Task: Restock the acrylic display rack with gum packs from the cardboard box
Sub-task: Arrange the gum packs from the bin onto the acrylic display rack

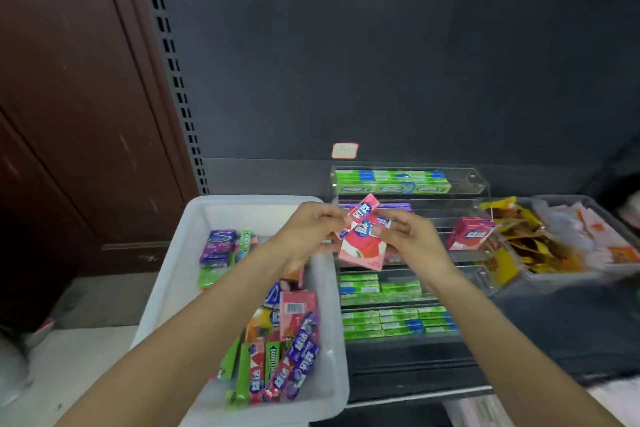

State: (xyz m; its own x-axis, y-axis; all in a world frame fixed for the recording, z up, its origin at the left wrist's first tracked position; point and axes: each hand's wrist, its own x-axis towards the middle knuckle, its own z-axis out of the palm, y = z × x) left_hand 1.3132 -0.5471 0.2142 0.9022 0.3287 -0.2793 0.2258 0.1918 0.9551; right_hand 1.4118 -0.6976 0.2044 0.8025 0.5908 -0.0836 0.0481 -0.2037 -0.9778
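Both hands meet in front of the tiered acrylic display rack (474, 180). My left hand (306, 234) pinches a slim pink gum stick pack (360, 213), tilted up to the right. My right hand (412, 236) holds a larger pink watermelon gum box (363, 250) just below it. The rack's top and lower tiers hold rows of green gum packs (391, 184). Another pink gum box (469, 234) stands on a middle tier at the right. A white plastic bin (194, 253) on the left holds several loose gum packs (277, 357) in purple, green and pink. No cardboard box is in view.
A grey bin (571, 274) with yellow and white sachets stands to the right of the rack. A dark shelf back panel rises behind, with a small price label (344, 150). A brown wooden panel (69, 80) lies at the left, and the shelf's front edge (415, 395) runs below the rack.
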